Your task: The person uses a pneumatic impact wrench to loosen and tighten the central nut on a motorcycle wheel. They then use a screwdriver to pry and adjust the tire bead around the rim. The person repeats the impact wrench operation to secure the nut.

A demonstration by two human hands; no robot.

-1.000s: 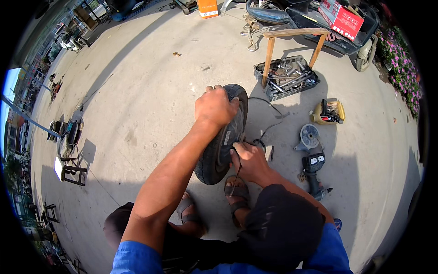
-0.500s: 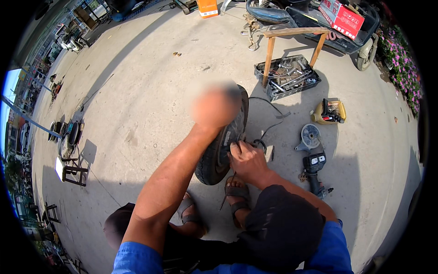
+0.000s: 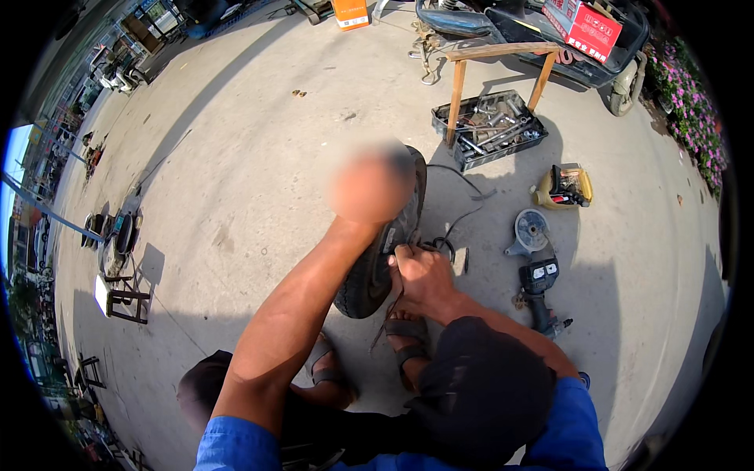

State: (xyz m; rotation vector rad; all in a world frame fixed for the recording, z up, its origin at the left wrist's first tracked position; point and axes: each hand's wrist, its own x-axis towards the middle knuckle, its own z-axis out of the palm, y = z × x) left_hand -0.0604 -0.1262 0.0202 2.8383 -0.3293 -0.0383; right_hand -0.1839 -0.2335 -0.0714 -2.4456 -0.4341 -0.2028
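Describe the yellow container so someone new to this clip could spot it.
From the dark-tyred wheel near mid-picture, go up and right to the black tool crate with its wooden handle. The yellow container sits below the crate's right end in the picture, above a round grey metal part. Among these neighbours, only it is yellow.

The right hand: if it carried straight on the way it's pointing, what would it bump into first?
Most likely the tyre: the right hand points up and to the left, its fingertips close beside it. Whether they already touch is hard to tell.
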